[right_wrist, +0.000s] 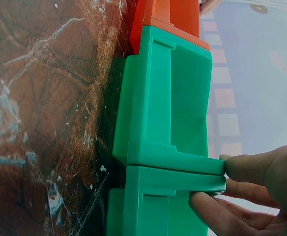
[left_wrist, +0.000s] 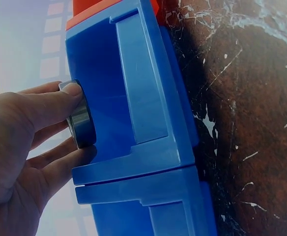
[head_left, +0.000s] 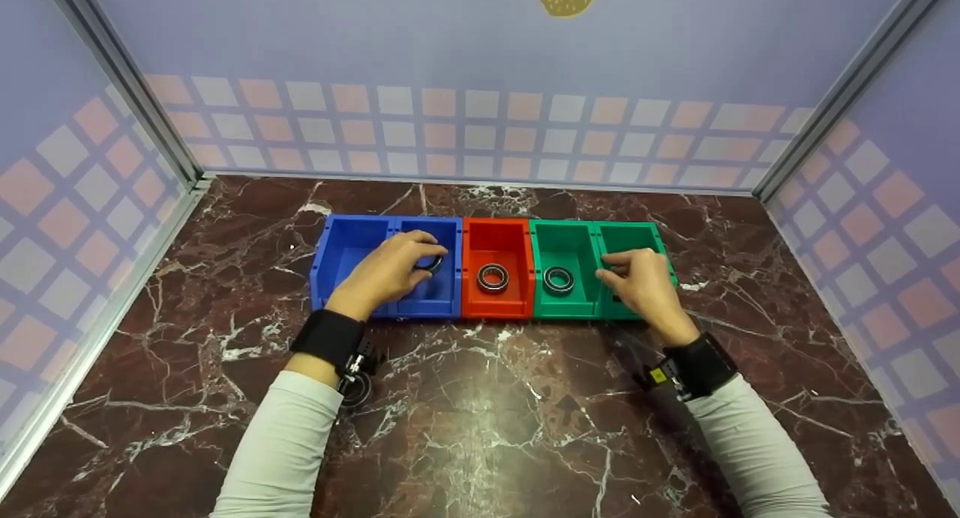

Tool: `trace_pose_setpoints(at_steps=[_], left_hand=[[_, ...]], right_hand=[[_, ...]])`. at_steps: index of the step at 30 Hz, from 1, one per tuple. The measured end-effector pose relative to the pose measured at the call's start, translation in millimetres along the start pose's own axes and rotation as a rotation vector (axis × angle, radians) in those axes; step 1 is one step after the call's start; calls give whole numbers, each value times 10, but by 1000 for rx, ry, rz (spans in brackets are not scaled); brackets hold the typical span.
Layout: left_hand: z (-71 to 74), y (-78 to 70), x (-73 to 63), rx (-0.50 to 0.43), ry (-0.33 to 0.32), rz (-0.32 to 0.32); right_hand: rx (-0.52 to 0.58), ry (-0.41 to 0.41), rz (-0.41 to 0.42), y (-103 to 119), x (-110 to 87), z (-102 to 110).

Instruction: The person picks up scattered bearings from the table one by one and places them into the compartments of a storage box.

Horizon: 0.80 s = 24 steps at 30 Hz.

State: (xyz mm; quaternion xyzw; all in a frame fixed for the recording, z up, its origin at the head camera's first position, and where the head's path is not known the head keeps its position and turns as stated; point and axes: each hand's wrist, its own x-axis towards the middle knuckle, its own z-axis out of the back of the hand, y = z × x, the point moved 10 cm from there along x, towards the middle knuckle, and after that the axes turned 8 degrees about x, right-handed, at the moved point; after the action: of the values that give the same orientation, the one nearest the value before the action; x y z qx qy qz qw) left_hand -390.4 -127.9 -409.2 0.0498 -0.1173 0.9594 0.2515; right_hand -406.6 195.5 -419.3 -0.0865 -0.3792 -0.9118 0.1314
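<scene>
In the left wrist view, my left hand holds a ball bearing between thumb and fingers, on edge at the opening of a blue bin. The head view has this left hand over the second blue bin from the left. My right hand is at the two green bins. In the right wrist view, its thumb and fingers pinch the adjoining walls between them. One bearing lies flat in the red bin, another in the left green bin.
The bins stand side by side in a row on a dark red marbled table. Checkered panels rise behind and at both sides. A wrist camera is strapped to the left wrist, and another to the right.
</scene>
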Motion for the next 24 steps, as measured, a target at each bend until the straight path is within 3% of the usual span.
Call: trace_pose_setpoints(at_steps=[24], left_hand=[[-91, -37, 76, 33, 5, -20]], right_hand=[[2, 2, 14, 1, -4, 0]])
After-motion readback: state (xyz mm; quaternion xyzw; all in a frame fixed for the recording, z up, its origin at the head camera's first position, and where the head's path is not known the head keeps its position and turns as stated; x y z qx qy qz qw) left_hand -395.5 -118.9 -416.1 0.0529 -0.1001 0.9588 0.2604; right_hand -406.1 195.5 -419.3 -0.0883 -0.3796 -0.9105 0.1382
